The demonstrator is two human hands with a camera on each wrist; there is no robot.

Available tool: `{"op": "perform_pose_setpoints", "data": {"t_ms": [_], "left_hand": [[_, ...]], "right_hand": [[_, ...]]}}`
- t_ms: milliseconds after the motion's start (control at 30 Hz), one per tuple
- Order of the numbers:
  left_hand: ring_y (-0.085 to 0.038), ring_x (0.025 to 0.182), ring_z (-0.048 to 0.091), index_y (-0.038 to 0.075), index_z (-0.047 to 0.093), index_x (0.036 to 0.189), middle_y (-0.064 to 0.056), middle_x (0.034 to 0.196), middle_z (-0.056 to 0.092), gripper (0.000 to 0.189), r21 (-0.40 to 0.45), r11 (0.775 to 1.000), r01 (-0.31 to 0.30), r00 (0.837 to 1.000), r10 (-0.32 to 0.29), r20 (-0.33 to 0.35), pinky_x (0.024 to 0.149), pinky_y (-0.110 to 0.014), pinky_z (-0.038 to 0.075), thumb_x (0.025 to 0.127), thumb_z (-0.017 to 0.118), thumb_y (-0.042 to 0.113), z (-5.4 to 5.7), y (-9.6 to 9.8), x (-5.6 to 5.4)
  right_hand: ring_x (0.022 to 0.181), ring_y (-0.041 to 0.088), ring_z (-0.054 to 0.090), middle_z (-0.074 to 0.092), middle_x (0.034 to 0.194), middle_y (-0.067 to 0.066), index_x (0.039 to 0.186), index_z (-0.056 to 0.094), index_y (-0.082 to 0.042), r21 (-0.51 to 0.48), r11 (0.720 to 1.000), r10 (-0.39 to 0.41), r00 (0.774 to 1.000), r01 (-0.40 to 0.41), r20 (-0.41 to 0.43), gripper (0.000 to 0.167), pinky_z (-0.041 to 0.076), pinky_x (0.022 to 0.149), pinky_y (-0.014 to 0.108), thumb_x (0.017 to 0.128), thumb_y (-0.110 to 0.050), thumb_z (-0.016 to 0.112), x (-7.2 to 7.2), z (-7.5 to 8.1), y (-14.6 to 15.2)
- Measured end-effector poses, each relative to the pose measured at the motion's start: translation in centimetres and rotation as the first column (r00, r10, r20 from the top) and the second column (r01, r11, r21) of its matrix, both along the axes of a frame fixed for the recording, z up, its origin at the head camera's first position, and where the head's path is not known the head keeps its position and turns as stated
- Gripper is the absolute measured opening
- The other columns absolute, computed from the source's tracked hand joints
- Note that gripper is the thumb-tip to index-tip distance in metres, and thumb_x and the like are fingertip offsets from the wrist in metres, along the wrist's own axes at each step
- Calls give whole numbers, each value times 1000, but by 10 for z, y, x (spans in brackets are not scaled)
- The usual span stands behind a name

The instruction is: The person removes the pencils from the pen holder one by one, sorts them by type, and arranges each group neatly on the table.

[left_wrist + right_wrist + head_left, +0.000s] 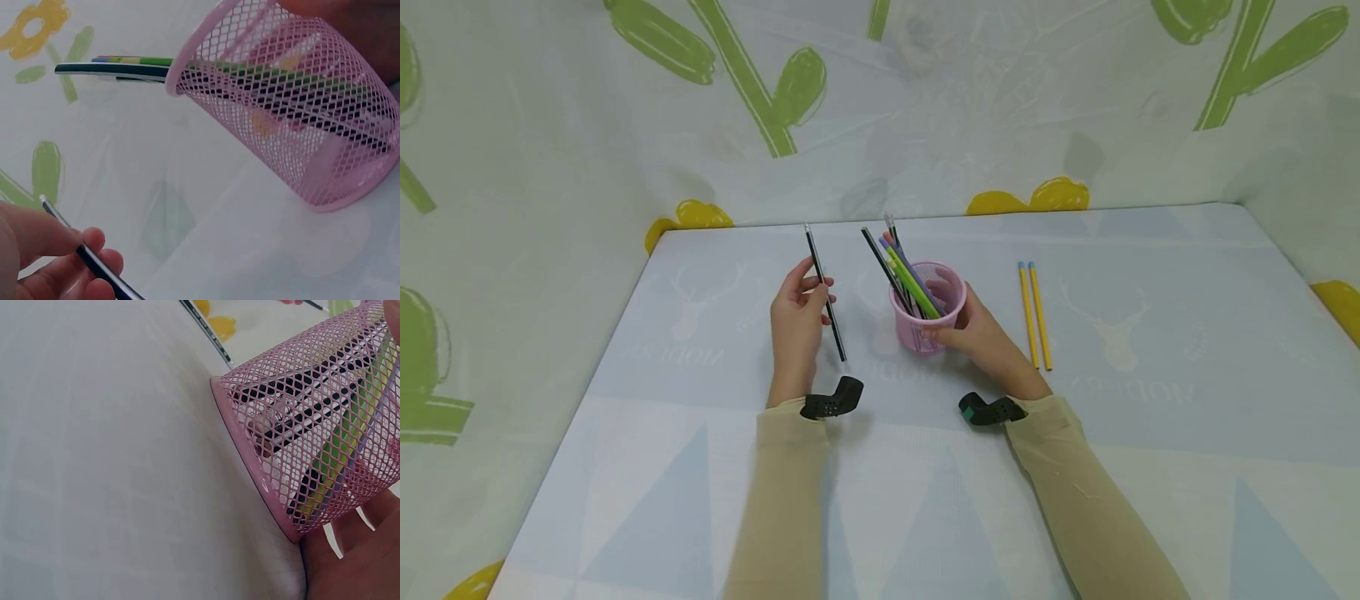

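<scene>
A black pencil (pixel 836 331) with a pale stripe is pinched between the thumb and fingers of my left hand (pixel 797 321), its upper end leaning left. Just right of it stands a pink mesh pen cup (pixel 917 336), which my right hand (pixel 988 337) grips around its right side, thumb across the front. Several pencils and pens lean leftward out of the cup, among them a black one (pixel 880 257), a green one (pixel 917 289) and a purple one. In the left wrist view, the held pencil (pixel 100 267) is apart from the cup (pixel 325 181).
Two yellow pencils (pixel 1034 317) with blue ends lie side by side on the table, right of my right hand. A pale patterned cloth (pixel 662 467) covers the table. Behind the far edge rises a whitish curtain (pixel 962 100) printed with green leaves.
</scene>
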State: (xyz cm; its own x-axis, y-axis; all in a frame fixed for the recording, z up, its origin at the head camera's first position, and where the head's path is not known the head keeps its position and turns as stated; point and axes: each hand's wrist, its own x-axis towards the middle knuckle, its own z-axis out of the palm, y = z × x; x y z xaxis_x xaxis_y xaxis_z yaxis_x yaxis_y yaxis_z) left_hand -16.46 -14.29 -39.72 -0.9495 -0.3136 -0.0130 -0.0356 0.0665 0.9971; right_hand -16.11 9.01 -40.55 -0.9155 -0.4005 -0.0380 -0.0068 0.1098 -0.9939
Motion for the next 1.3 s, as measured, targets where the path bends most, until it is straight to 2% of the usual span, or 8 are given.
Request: {"op": "perform_pose_setpoints", "data": {"t_ms": [167,333,500,600,700,867,1167,1300], "left_hand": [[-12,81,57,28,47,122,6,99,59,35,-206,978,43,999,-37,30,60,-28,48,90,49,14,-4,-2,-1],[-11,83,53,20,55,109,7,101,58,23,-382,923,54,998,-34,60,63,-29,46,88,49,12,-7,-5,-1],[-13,85,50,18,58,108,5,103,59,24,-506,858,93,993,-41,113,63,-28,43,87,50,9,-11,-7,-1],[-17,81,50,18,59,111,1,104,59,30,-583,802,129,987,-44,158,62,-29,41,86,48,6,-13,-8,-1],[-20,83,51,20,59,115,-2,109,57,35,-662,731,166,978,-35,207,63,-32,42,85,46,5,-15,-7,-1],[-23,97,53,21,57,119,-5,118,53,40,-736,648,198,971,-30,235,69,-38,45,85,46,5,-16,-7,-2],[-24,100,53,18,60,115,-6,115,54,35,-789,575,216,970,-32,242,70,-40,47,85,50,5,-18,-6,2],[-25,101,52,18,63,112,-6,115,54,32,-802,556,219,969,-30,244,71,-40,47,85,51,6,-20,-4,2]], "right_hand": [[124,16,31,32,137,0,141,16,-19,-3,1000,5,1000,-5,-8,82,29,100,39,78,-13,68,0,0,1],[123,15,31,33,137,0,141,17,-21,-8,1000,7,1000,-7,-6,82,29,100,38,77,-13,68,-1,0,0],[123,15,32,33,136,0,140,18,-22,-8,1000,6,1000,-6,-3,81,29,100,38,77,-12,68,-1,0,-1],[122,16,32,33,136,0,140,18,-21,-12,1000,7,1000,-7,-4,81,29,100,37,77,-11,68,-1,2,-1],[122,17,32,33,136,1,140,18,-20,-14,1000,5,1000,-5,-7,80,29,100,37,77,-10,68,0,2,-1],[123,17,31,32,137,2,140,16,-19,-25,1000,10,1000,-10,-14,81,29,101,37,78,-9,67,0,2,-1],[122,17,32,32,138,2,140,18,-22,-23,1000,18,1000,-18,-21,80,30,100,37,78,-10,67,-1,0,0],[123,16,32,31,138,2,140,18,-23,-14,1000,12,1000,-13,-20,81,29,100,37,78,-11,68,-1,0,1]]}}
